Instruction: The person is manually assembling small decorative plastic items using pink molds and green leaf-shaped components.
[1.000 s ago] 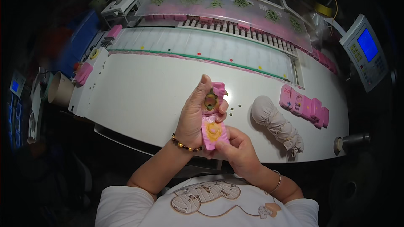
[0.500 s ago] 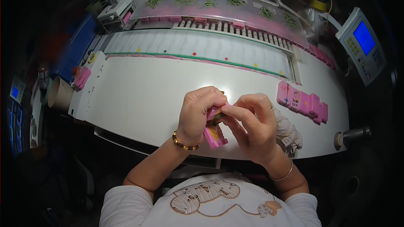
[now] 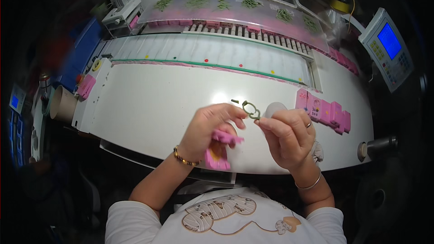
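My left hand (image 3: 209,129) grips a pink plastic holder (image 3: 220,148) with an orange patch on it, low over the front edge of the white table (image 3: 149,104). My right hand (image 3: 287,135) pinches a small dark green wire ring (image 3: 250,109) between thumb and forefinger, just to the right of my left fingertips. A short dark piece (image 3: 234,101) lies on the table just beyond the ring. A whitish bundle (image 3: 275,107) shows partly behind my right hand.
A row of pink holders (image 3: 323,110) lies on the table at the right. A white slatted belt (image 3: 203,54) runs across the back, with pink blocks and blue bins behind. A control box with a blue screen (image 3: 388,45) stands far right. A cardboard tube (image 3: 61,104) sits far left.
My hands were pressed together over the pink holder; now they have parted. My right hand has pulled the green ring up and away, and my left hand has dropped lower with the holder.
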Available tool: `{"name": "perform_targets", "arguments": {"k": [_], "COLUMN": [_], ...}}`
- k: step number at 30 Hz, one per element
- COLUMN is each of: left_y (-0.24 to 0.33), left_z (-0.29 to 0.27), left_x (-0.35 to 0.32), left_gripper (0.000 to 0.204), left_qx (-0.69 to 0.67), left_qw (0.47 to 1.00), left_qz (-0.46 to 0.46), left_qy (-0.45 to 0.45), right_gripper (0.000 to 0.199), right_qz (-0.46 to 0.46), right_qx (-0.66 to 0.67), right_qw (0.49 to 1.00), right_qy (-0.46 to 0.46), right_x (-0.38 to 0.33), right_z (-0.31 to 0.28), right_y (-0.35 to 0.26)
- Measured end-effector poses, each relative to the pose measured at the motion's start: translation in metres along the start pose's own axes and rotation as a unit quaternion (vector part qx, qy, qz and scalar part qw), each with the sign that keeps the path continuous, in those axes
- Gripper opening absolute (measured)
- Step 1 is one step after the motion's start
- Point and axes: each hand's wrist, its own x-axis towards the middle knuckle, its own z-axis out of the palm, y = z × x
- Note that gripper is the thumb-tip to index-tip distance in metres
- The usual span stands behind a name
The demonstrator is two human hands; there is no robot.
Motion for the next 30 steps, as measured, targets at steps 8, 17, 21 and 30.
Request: {"name": "perform_targets", "arguments": {"k": [8,17,21,30], "left_y": [-0.012,-0.014,-0.014,0.0], "left_z": [0.014,0.015,0.016,0.013], "left_x": [-0.007,-0.003,0.0,0.004], "left_gripper": [0.014,0.011,0.013,0.01], "left_qx": [-0.029,0.174,0.28,0.493], "left_qw": [0.999,0.97,0.908,0.801], "left_qz": [0.031,0.155,0.302,0.325], "left_qy": [0.004,0.062,0.071,0.103], "right_gripper": [0.018,0.009,0.01,0.014], "right_qz": [0.14,0.481,0.566,0.554], "right_qx": [0.198,0.542,0.619,0.501], "right_qw": [0.969,0.688,0.544,0.661], "right_qy": [-0.034,0.028,-0.028,-0.07], "right_x": [-0.01,-0.026,-0.028,-0.018], "right_z": [0.011,0.027,0.025,0.023], "right_y": [-0.01,-0.022,-0.017,-0.005]}}
